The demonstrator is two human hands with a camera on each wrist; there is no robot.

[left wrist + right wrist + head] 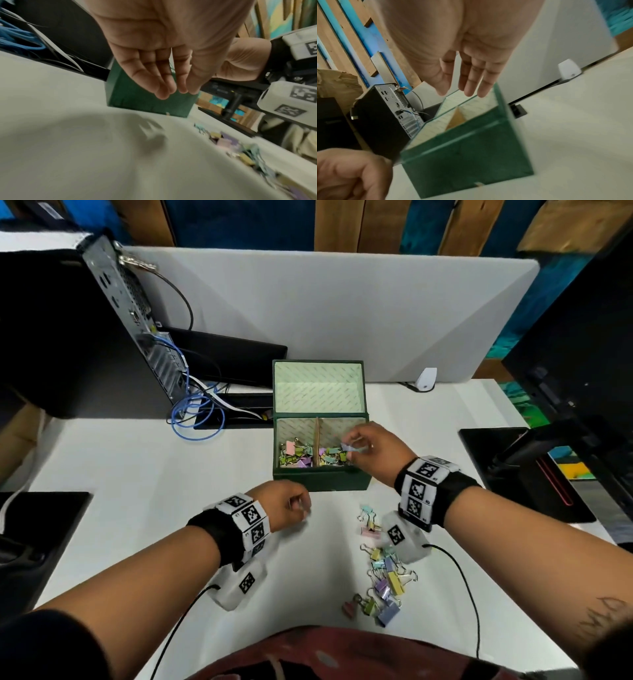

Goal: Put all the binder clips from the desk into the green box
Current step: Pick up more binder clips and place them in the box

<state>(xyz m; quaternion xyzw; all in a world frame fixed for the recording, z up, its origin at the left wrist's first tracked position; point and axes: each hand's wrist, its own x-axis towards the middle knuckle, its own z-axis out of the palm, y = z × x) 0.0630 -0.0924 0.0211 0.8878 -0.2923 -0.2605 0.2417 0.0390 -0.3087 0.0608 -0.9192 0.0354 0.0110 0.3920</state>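
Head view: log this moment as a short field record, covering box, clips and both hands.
box: green box, lid open, brown divider splits it in two
clips in box: both compartments
clips on desk: loose pile near the right forearm
right hand: over the right compartment, fingers extended downward
left hand: above desk before the box, nothing visibly held

Both my wrists (236,529) carry black bands (455,491) ringed with white blocks of black square markers. Under each hangs a white camera pod (239,583) — tagged too — trailing a thin black cable (459,573). Dark sleeve (41,642) on left; right forearm tattooed (606,614).
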